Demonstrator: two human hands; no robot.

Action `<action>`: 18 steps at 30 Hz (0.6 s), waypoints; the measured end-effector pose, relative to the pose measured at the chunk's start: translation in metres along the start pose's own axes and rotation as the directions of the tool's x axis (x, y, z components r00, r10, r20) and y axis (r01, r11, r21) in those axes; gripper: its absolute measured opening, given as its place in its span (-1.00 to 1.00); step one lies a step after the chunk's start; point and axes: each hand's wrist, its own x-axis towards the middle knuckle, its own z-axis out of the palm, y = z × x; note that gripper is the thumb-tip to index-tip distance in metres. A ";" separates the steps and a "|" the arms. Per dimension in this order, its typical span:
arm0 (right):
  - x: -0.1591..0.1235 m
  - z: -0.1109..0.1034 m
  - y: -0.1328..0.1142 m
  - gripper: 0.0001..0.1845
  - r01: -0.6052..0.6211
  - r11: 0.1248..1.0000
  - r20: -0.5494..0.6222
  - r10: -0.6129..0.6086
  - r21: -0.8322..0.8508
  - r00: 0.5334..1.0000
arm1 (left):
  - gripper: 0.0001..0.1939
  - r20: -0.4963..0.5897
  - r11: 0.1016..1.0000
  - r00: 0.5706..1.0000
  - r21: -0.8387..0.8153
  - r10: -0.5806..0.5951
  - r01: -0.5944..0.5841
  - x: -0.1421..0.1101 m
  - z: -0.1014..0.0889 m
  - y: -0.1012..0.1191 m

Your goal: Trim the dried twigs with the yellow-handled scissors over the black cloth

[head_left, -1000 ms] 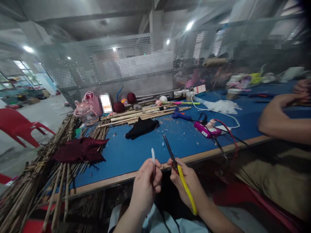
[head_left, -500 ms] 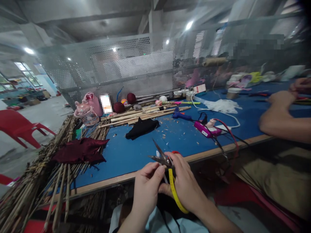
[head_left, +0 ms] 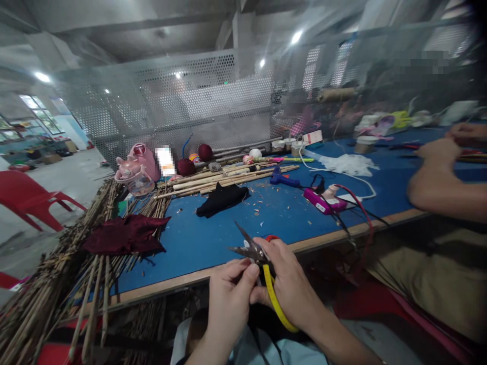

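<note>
Lower centre of the frame: the right hand (head_left: 292, 289) grips scissors (head_left: 260, 254), blades parted around the tip of a small white piece (head_left: 247, 244), which the left hand (head_left: 230, 296) pinches, mostly hidden. Scissors judged rigid, moderately heavy, best held by the handles; the piece appears light, suited to a fingertip hold below the blades.

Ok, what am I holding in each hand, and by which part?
Your right hand holds metal scissors by their yellow and red handles. Your left hand pinches a slim white piece, but fingers hide exactly where.
</note>
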 end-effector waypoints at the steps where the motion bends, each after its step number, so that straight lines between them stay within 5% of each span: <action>1: 0.000 -0.001 0.000 -0.13 0.006 1.000 0.002 -0.006 -0.013 1.000 | -0.77 -0.018 1.000 1.000 -0.002 0.002 -0.002 -0.001 0.000 0.000; 6: -0.002 -0.002 0.001 -0.11 0.014 1.000 0.011 -0.013 -0.024 1.000 | -0.74 -0.071 1.000 0.997 -0.019 0.008 -0.009 -0.005 0.004 -0.002; 18: -0.001 0.006 0.000 -0.18 -0.096 0.963 0.067 0.082 0.252 0.994 | -0.81 -0.150 0.978 0.984 0.199 0.099 -0.069 -0.003 0.004 -0.012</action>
